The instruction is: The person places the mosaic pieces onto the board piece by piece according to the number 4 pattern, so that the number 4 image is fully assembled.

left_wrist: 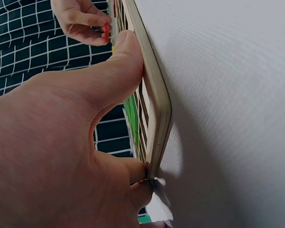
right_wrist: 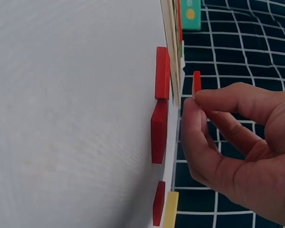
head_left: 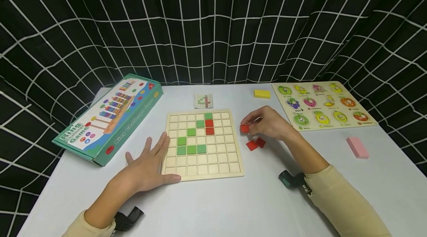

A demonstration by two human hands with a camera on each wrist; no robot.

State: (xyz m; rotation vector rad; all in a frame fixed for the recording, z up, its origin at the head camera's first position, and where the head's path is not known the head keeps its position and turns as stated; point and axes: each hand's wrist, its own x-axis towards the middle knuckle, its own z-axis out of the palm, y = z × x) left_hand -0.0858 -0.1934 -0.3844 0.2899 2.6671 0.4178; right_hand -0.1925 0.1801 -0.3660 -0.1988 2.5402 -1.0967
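A wooden grid board (head_left: 220,158) lies on the table, with several green tiles (head_left: 191,150) and two red tiles (head_left: 209,127) set in its squares. My left hand (head_left: 143,170) rests at the board's near left corner, fingers spread along the left edge and thumb on the front rim. To the right of the board, my right hand (head_left: 267,122) pinches a red tile (right_wrist: 196,81) between thumb and index finger, raised above the table. Loose red tiles (head_left: 251,145) lie just below that hand; the right wrist view shows three, one of them (right_wrist: 158,204) apart from the others.
Behind the board lies a small pattern card (head_left: 203,101). A boxed ring game (head_left: 113,118) is at the left. At the right are a fruit puzzle board (head_left: 310,112), a yellow block (head_left: 262,94) and a pink block (head_left: 357,147). Black gridded curtain (head_left: 213,25) surrounds the table.
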